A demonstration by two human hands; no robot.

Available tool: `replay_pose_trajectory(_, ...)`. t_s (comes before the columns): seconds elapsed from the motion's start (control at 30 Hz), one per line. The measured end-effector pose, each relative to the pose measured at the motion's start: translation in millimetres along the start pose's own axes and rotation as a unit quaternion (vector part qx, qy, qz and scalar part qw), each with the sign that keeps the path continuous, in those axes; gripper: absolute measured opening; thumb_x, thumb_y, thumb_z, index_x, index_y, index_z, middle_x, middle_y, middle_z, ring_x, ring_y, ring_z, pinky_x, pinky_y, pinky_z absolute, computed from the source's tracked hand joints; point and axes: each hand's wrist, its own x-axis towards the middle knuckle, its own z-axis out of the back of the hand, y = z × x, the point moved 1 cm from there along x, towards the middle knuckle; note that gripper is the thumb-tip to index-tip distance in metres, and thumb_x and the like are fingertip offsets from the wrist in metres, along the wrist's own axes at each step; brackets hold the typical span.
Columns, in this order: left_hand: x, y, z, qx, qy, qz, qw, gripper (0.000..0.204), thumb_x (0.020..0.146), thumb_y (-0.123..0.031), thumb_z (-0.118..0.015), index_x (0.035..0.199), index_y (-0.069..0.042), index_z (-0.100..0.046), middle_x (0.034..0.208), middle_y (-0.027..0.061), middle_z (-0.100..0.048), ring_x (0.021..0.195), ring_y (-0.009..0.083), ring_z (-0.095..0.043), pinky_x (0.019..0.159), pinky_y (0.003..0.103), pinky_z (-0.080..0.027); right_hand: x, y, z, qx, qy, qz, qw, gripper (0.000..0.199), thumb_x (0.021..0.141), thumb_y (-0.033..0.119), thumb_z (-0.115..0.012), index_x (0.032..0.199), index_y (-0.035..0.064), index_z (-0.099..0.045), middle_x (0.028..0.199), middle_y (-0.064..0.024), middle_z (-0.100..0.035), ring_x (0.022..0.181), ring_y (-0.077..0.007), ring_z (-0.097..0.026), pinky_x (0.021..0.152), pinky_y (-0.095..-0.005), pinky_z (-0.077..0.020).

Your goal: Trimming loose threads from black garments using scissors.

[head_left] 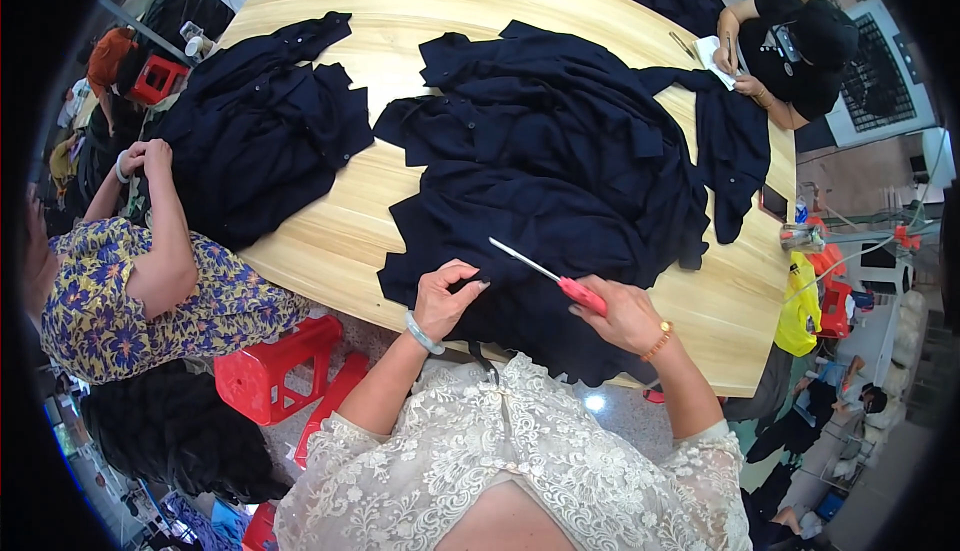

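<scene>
A pale wooden table [330, 241] fills the centre of the frame. On it lies a heap of dark navy garments [560, 171], reaching down to lower centre. There the left hand [445, 299] pinches the cloth's near edge. Just right, the right hand [625, 316] grips a red-handled tool [545, 276] — its thin blade slants toward upper left, over the cloth.

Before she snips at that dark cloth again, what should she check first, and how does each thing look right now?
1. Right hand grips the red-handled metal snips: ok.
2. Left hand pinches the dark navy fabric garment: ok.
3. Left fingers apart from the blade tip: ok.
4. Garment rests on the pale wooden oval table: ok, though its near edge hangs over.
5. Thread to trim: cannot tell, too small.
6. Seated neighbour's hands well away: ok.
</scene>
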Motion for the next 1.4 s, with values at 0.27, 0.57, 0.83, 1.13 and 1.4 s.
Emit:
replay_pose_trajectory(0.27, 8, -5, -8, 0.111, -0.012, -0.079, 0.991, 0.011, 0.069, 0.005, -0.064, 0.080, 0.003, -0.061, 0.075, 0.0101, -0.061, 0.068, 0.0202, -0.060, 0.065, 0.025, -0.046, -46, 10, 20, -0.054, 0.098, -0.054, 0.992, 0.027, 0.082, 0.034, -0.062, 0.094, 0.0098, -0.058, 0.069, -0.0168, -0.062, 0.066, -0.0364, -0.060, 0.062, -0.0424, -0.0470)
replay_pose_trajectory(0.57, 10, 4, -1, 0.075, 0.003, -0.016, 0.997, 0.006, 0.074, 0.002, -0.065, 0.079, 0.001, -0.064, 0.076, 0.0027, -0.063, 0.070, 0.0126, -0.058, 0.064, 0.022, -0.044, -44, 16, 12, -0.048, 0.107, -0.061, 0.991, 0.029, 0.084, 0.035, -0.059, 0.096, 0.0082, -0.057, 0.070, -0.0171, -0.063, 0.070, -0.0352, -0.063, 0.065, -0.0422, -0.0484)
replay_pose_trajectory(0.83, 23, 3, 15, -0.333, -0.049, 0.261, 0.905, 0.008, 0.082, -0.002, -0.064, 0.088, -0.007, -0.063, 0.088, 0.0013, -0.065, 0.081, 0.0088, -0.060, 0.077, 0.021, -0.046, -32, 29, -4, -0.044, 0.108, -0.023, 0.993, 0.026, 0.084, 0.030, -0.060, 0.093, 0.0060, -0.057, 0.068, -0.0158, -0.063, 0.067, -0.0331, -0.063, 0.062, -0.0414, -0.0485)
replay_pose_trajectory(1.13, 14, -13, 18, -0.183, -0.039, 0.230, 0.955, 0.005, 0.081, -0.004, -0.065, 0.086, -0.006, -0.063, 0.079, -0.0033, -0.061, 0.070, 0.0039, -0.054, 0.068, 0.017, -0.042, -20, 28, -15, -0.057, 0.139, 0.000, 0.989, 0.024, 0.083, 0.027, -0.060, 0.094, 0.0063, -0.056, 0.071, -0.0153, -0.063, 0.069, -0.0323, -0.063, 0.063, -0.0413, -0.0481)
replay_pose_trajectory(1.4, 18, -150, 20, -0.208, 0.096, -0.153, 0.961, 0.006, 0.077, 0.001, -0.059, 0.083, 0.001, -0.060, 0.070, 0.0078, -0.057, 0.071, 0.0212, -0.056, 0.085, 0.042, -0.042, 13, -10, -56, -0.068, -0.002, -0.002, 0.998, 0.025, 0.082, 0.028, -0.060, 0.085, 0.0034, -0.061, 0.073, -0.0181, -0.062, 0.070, -0.0346, -0.062, 0.063, -0.0438, -0.0487)
